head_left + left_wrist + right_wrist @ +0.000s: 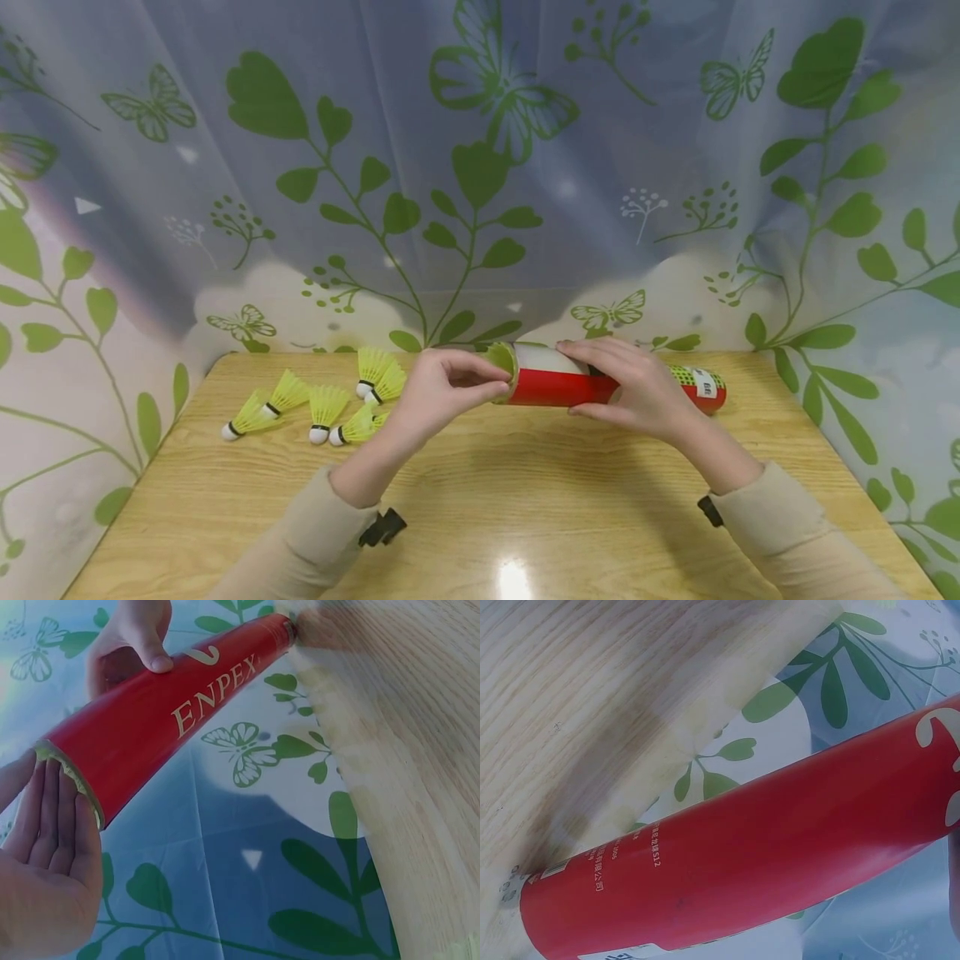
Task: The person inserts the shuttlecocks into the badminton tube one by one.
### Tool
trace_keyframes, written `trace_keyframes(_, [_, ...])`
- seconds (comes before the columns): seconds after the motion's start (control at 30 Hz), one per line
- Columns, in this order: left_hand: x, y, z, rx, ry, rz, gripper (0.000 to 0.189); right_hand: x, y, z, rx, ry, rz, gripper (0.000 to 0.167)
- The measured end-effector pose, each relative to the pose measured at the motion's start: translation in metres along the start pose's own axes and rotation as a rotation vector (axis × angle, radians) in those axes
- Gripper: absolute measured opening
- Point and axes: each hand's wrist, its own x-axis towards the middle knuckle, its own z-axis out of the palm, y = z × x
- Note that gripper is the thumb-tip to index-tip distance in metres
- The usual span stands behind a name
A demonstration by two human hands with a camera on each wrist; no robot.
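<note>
Table (pixel 540 492) beneath red tube (pixel 555 387), tube held sideways. Right hand (pixel 637 383) curled round tube's middle. Left hand (pixel 438 396) at tube's mouth, fingers nearly straight; cannot tell whether pinching. Yellow shuttlecocks (pixel 327 406) left of tube.

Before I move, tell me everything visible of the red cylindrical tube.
The red cylindrical tube looks like glossy card, with a pale panel, ENPEX lettering, white label and yellow patterned band near its right end. It points sideways over the wooden table; contact unclear. The right grip holds its middle; the left grip is at its open left mouth, where yellow shuttlecock skirt shows.
</note>
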Motion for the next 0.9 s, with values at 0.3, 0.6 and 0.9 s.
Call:
trace_keyframes(0.3, [-0.005,-0.001,-0.015,-0.026,0.010,0.019,0.017,-0.001,0.000,0.000,-0.005,-0.004,0.022,0.086])
trace_keyframes(0.6, [-0.012,-0.016,-0.040,0.003,0.068,-0.011,0.019,-0.001,0.001,-0.001,-0.001,-0.006,0.021,0.086])
trace_keyframes(0.9, [-0.022,-0.043,-0.074,-0.004,0.127,-0.050,0.025,-0.001,0.002,0.000,-0.005,0.002,0.014,0.085])
